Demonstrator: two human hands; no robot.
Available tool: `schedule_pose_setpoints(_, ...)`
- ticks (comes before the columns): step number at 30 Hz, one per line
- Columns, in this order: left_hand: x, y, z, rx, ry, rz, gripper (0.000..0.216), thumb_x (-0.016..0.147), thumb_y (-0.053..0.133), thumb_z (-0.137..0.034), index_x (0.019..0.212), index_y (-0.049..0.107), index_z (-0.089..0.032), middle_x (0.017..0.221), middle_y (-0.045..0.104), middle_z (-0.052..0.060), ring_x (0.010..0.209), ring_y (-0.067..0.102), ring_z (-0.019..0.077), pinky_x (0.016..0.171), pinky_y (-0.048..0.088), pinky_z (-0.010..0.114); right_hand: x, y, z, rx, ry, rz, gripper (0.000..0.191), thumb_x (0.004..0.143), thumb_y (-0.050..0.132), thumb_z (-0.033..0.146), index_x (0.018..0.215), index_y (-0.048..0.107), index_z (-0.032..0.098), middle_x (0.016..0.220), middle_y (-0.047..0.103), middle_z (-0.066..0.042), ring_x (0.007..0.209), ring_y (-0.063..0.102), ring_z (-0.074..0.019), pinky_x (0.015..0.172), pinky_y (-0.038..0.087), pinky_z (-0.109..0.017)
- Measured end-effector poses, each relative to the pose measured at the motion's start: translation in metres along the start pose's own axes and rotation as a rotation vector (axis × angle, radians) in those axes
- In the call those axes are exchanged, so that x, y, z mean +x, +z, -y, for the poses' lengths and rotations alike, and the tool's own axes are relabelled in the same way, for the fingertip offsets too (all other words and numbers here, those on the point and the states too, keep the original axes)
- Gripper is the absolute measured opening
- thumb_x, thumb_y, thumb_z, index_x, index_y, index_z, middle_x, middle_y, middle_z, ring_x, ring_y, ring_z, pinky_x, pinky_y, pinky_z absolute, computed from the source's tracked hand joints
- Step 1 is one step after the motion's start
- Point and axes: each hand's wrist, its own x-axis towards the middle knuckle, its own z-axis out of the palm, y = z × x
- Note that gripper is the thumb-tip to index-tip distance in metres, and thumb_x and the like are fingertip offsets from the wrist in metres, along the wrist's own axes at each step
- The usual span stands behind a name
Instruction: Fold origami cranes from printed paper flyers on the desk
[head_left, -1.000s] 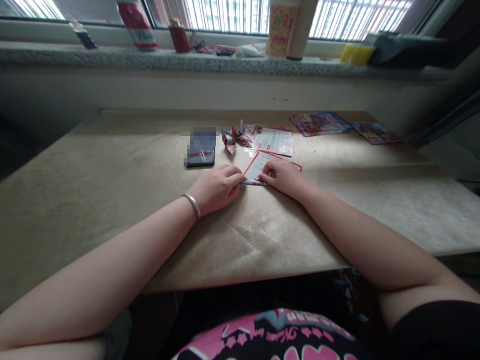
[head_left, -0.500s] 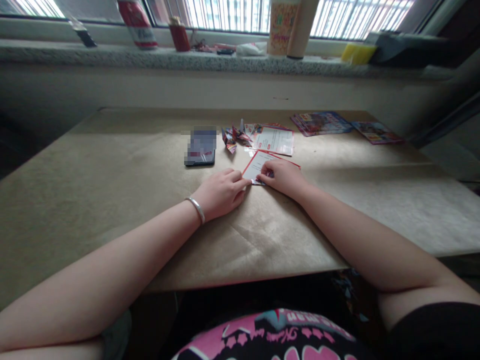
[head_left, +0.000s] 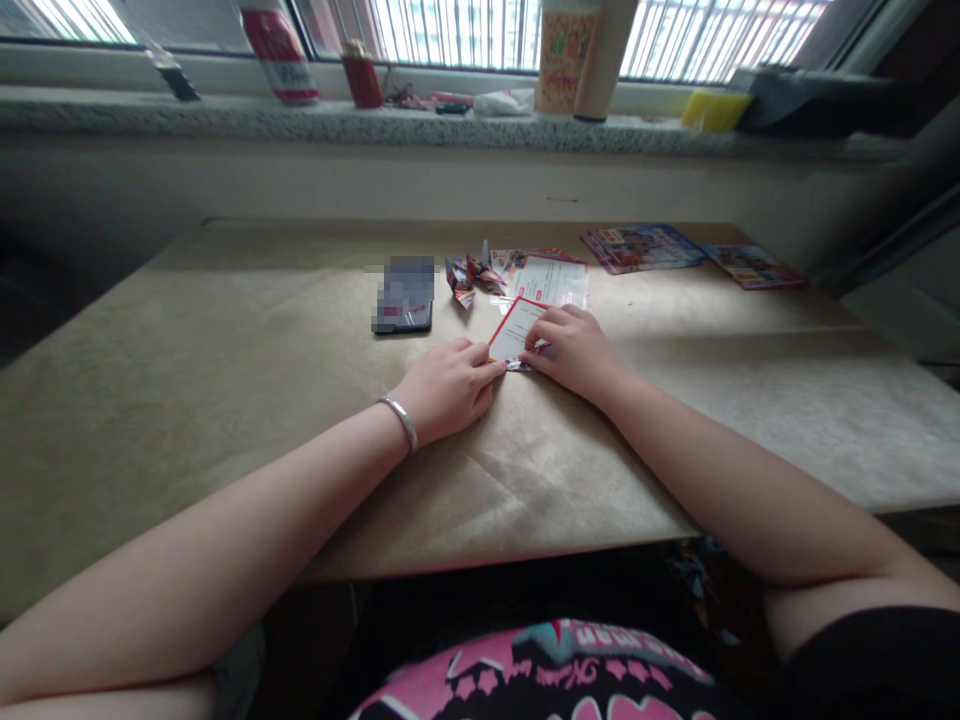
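A small sheet of paper (head_left: 517,328), white with a red border, lies on the tan table (head_left: 225,380) in front of me. My left hand (head_left: 448,385), with a silver bangle on the wrist, pinches the sheet's near left corner with curled fingers. My right hand (head_left: 574,350) covers the sheet's right part, fingers bent and pressing it down along a fold. The right half of the sheet is hidden under that hand.
A dark phone (head_left: 403,295) lies left of the sheet. Folded paper figures (head_left: 469,275) and another printed sheet (head_left: 553,280) sit just behind it. Colourful leaflets (head_left: 641,246) lie at the far right. The windowsill (head_left: 375,120) holds cups, a can and small items.
My right hand has slid forward and left over the sheet, folding its right part over so less of it shows. My left hand has shifted slightly right, still holding the corner.
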Motion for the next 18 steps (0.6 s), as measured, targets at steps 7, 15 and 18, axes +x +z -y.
schedule_pose_setpoints(7,-0.001,0.008,0.004,-0.048,-0.003,-0.064,0.034,0.094,0.044,-0.029,0.115,0.068,-0.016,0.091,0.063,0.010,0.086,0.057,0.0219,0.080,0.049,0.036,-0.005,-0.006,0.001,-0.046,-0.240,0.068,0.022,0.093,0.053,0.035,0.095,0.073,0.028,0.100,0.072,-0.002,0.103,0.053,-0.0238,0.097,0.032,-0.040)
schedule_pose_setpoints(15,0.000,0.012,0.006,-0.090,-0.003,-0.066,0.035,0.095,0.043,-0.029,0.114,0.069,-0.017,0.092,0.061,0.011,0.088,0.054,0.0225,0.082,0.049,0.037,-0.003,-0.004,0.004,-0.056,-0.243,0.127,0.029,0.095,0.046,0.025,0.101,0.074,0.025,0.099,0.071,-0.006,0.092,0.058,-0.0210,0.081,0.039,-0.033)
schedule_pose_setpoints(18,0.000,0.011,0.005,-0.095,-0.012,-0.060,0.034,0.095,0.044,-0.029,0.114,0.069,-0.019,0.092,0.061,0.010,0.088,0.055,0.0218,0.083,0.049,0.037,-0.004,-0.006,0.006,-0.070,-0.228,0.140,0.029,0.094,0.046,0.024,0.101,0.074,0.025,0.100,0.071,-0.006,0.091,0.058,-0.0206,0.079,0.039,-0.033)
